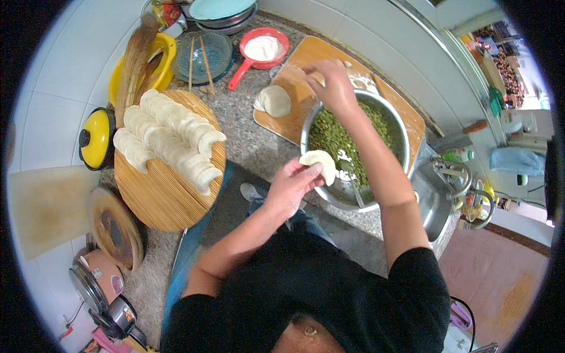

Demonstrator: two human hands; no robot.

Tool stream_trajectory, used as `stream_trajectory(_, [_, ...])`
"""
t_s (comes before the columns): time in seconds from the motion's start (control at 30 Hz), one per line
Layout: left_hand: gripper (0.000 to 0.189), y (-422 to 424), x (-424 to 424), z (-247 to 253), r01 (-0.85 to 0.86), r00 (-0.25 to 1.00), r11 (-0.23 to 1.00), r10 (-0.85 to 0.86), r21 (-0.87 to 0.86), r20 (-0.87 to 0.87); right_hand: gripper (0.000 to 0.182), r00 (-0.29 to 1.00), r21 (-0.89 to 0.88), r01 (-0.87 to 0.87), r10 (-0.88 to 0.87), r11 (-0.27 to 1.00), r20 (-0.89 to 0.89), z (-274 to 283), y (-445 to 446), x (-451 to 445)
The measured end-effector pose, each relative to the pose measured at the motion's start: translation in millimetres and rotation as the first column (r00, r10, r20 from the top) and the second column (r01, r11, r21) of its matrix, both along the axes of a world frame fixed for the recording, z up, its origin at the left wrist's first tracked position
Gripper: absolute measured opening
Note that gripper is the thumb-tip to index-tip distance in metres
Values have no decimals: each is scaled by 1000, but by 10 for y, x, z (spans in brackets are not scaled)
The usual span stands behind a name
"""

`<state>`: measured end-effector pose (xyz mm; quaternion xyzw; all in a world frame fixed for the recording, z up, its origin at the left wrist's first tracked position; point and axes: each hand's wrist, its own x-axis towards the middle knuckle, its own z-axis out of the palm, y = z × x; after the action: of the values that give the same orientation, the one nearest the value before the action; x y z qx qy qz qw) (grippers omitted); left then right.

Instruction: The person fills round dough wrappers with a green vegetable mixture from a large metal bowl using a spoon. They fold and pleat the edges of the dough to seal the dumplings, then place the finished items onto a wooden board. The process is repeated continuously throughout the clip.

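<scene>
My left hand (293, 182) holds a folded, crescent-shaped dumpling (321, 164) by its edge, in front of the near rim of a large metal bowl (404, 128). Chopped green filling (333, 132) lies in that bowl with a metal spoon (357, 194). Over the wooden board (291, 84) behind the bowl is my right hand (333, 84), fingers bent and partly spread; whether anything is between them is unclear. A stack of round dough wrappers (276, 101) rests on the board's left part. Rows of folded dumplings (176, 132) overlap on a round slatted tray (170, 198) at the left.
A red ladle of flour (264, 47) and a glass bowl (205, 57) with chopsticks across it stand at the back. Beside the tray are a yellow basin (165, 66), a straw brush (132, 66) and a yellow lid (96, 137). A metal sink (435, 198) is at the right.
</scene>
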<state>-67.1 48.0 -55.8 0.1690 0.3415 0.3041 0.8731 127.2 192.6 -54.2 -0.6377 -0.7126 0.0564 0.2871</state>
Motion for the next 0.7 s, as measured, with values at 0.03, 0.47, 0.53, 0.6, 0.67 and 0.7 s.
stream_trajectory(0.03, [26, 38, -53, -20, -19, 1000, 1000, 19, 3, -18, 24, 1000, -43, -10, 11, 999, 24, -42, 317, -118])
stream_trajectory(0.47, [28, 240, -589, -444, -34, 999, 998, 33, -43, -25, 27, 909, -393, -145, 279, 908, 309, -1396, 2412, -616])
stream_trajectory(0.53, [29, 241, -618, -464, -56, 998, 998, 55, -38, -6, 27, 910, -442, -82, 248, 893, 333, -1329, 2442, -721])
stream_trajectory(0.6, [29, 264, -637, -492, -38, 999, 999, 38, -23, -16, 28, 919, -497, -24, 215, 868, 330, -1260, 2470, -770])
stream_trajectory(0.67, [30, 279, -643, -488, -36, 999, 999, 36, -15, -18, 31, 938, -559, 23, 175, 829, 300, -1201, 2485, -775])
stream_trajectory(0.7, [30, 286, -628, -460, -32, 999, 999, 32, -14, -7, 32, 938, -551, -76, 248, 831, 243, -1249, 2516, -646])
